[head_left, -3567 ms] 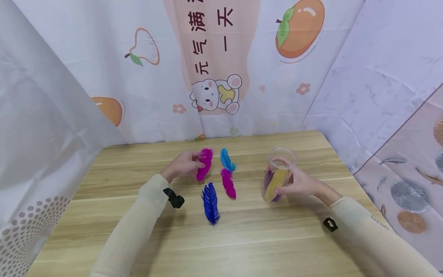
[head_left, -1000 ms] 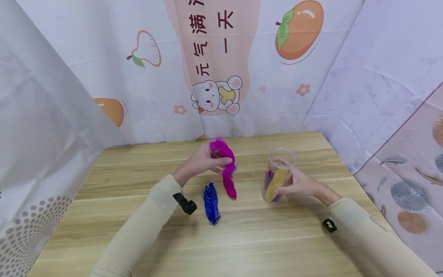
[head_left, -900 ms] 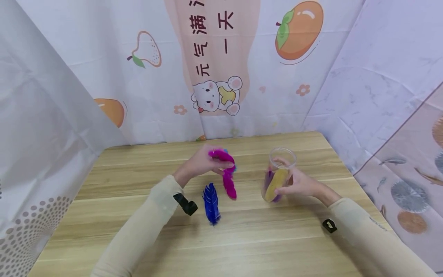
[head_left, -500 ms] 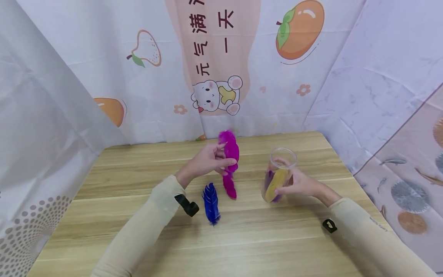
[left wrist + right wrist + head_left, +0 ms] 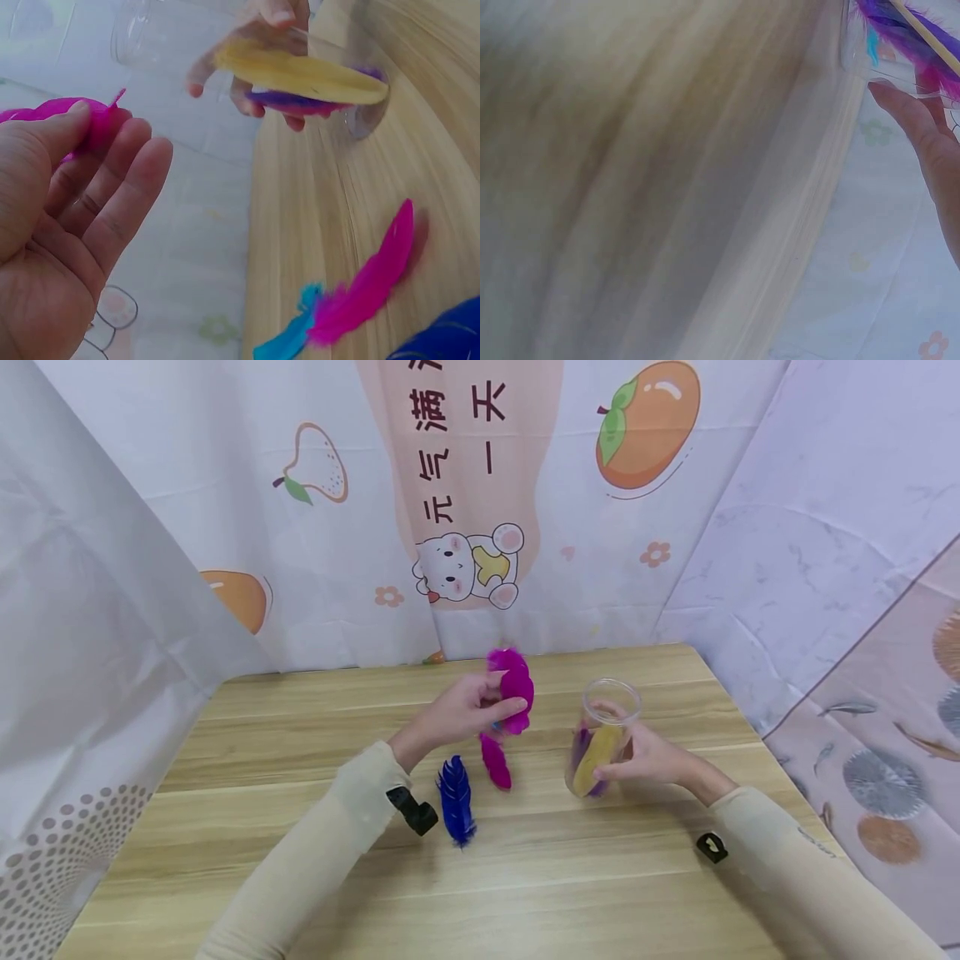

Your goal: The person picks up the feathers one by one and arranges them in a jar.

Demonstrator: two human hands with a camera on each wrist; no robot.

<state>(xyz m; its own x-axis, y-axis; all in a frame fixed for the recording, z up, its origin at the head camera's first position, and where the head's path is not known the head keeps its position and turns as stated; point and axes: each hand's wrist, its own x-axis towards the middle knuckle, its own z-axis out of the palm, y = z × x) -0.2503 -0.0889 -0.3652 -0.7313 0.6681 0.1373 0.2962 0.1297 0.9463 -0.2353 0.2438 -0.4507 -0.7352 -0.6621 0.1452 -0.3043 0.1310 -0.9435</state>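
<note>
- Left hand has a magenta feather pinched under the thumb, fingertips fairly straight — up off the tabletop
- Right hand is curled round a clear cup — yellow feather and purple feather inside
- pink feather lies between the hands, closer to the left, turquoise feather touching its end
- dark blue feather lies just beside the left wrist

We see pale tabletop, wood grain running side to side, far corners rounded. On it we find dark-blue feather nearest us; magenta feather just beyond, slightly right; turquoise feather touching its fluffy end, mostly hidden in head view. Clear cup stands farther right, apart from all three, base appearing to meet tabletop.
</note>
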